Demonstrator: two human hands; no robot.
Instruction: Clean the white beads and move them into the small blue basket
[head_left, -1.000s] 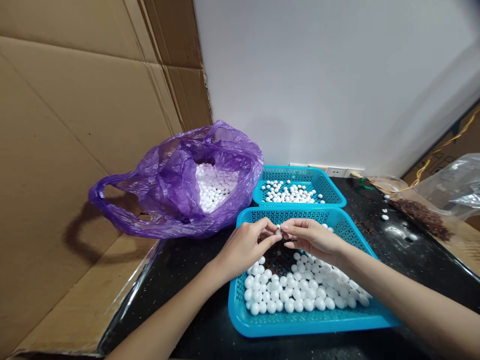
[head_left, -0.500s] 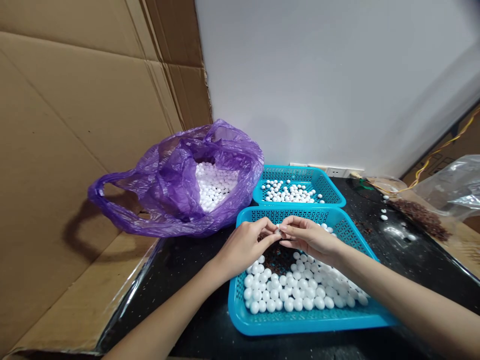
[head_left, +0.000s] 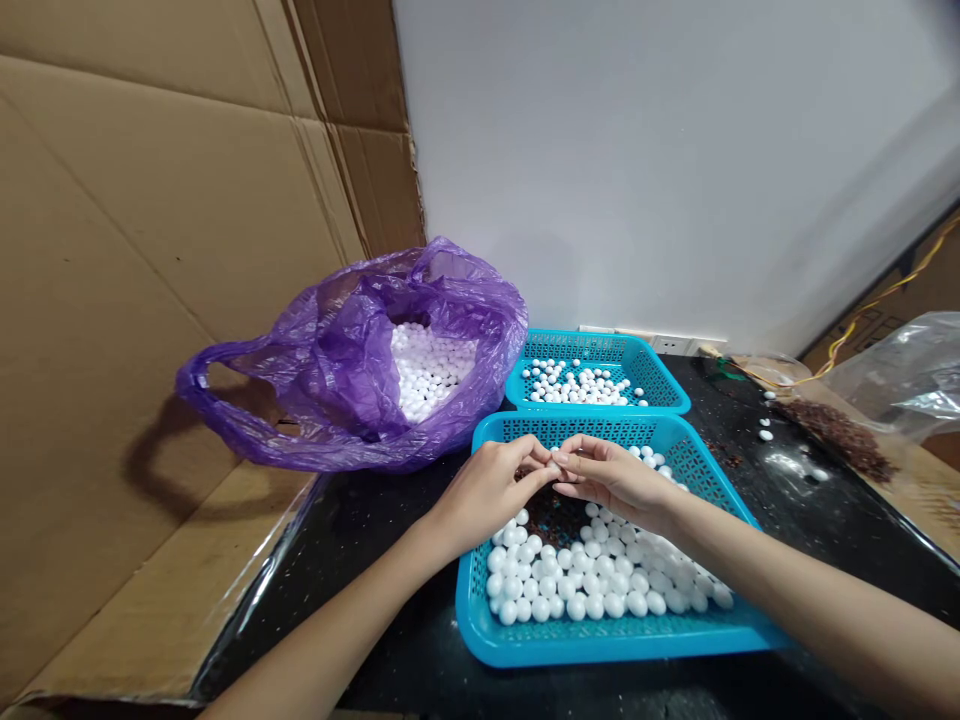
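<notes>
Over the back part of the near blue basket (head_left: 517, 652), my two hands meet at the fingertips. Between them is a small white ball (head_left: 554, 460), mostly hidden by the fingers. My left hand (head_left: 491, 490) pinches it from the left, thumb below and fingers curled above. From the right, the thumb and fingers of my right hand (head_left: 619, 482) close on the same ball. Below lie many loose white balls (head_left: 577, 580) and a patch of dark reddish-brown bits (head_left: 555, 520), partly covered by the hands.
Behind stands a second blue basket (head_left: 600, 407) with fewer white balls. At left, a purple plastic bag (head_left: 337, 370) lies open, full of white balls. Brown bits (head_left: 840, 437), a clear bag (head_left: 907, 370) and a yellow cable (head_left: 844, 335) are at right. Cardboard (head_left: 112, 300) walls the left side.
My hands stay almost in place, both still on the small white ball. The fingers have shifted only slightly. Baskets and bag have not moved.
</notes>
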